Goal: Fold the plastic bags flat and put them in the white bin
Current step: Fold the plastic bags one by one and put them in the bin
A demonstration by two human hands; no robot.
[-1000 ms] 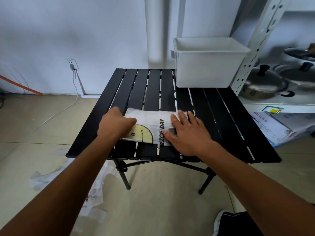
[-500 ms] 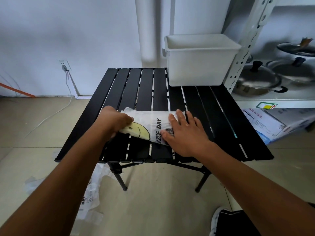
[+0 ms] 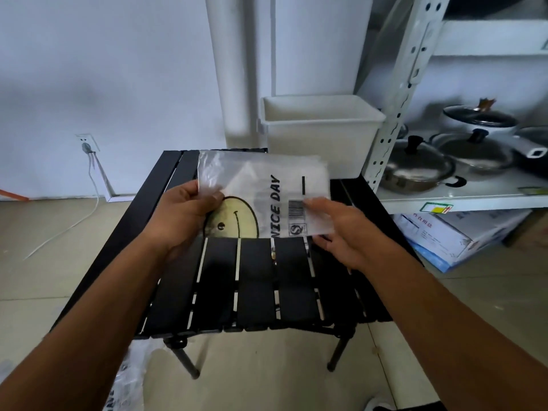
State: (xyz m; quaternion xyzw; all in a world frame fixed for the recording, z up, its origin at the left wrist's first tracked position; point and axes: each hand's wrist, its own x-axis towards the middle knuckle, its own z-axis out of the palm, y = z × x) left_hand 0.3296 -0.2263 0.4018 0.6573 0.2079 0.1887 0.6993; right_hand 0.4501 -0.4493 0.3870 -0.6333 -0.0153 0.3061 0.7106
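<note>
— Where is the bag [image 3: 267, 191]?
— Mid-frame, lifted off the tabletop [image 3: 258, 280]. The left hand [image 3: 181, 215] pinches its left edge, the right hand [image 3: 347, 232] its lower right corner; each grip is closed on plastic.
— And doing it well?
— Hold it taut so the folds hold, then lower it flat into the white bin [image 3: 320, 143], upper centre. The shelf post [image 3: 397, 114] and pots [image 3: 415, 164] crowd the bin's right; loose bags [image 3: 130, 378] lie lower left.

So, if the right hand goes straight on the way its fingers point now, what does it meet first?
The plastic bag itself: the right hand pinches its right edge and points across it, roughly toward the left hand. Depth beyond the bag is unclear.
</note>
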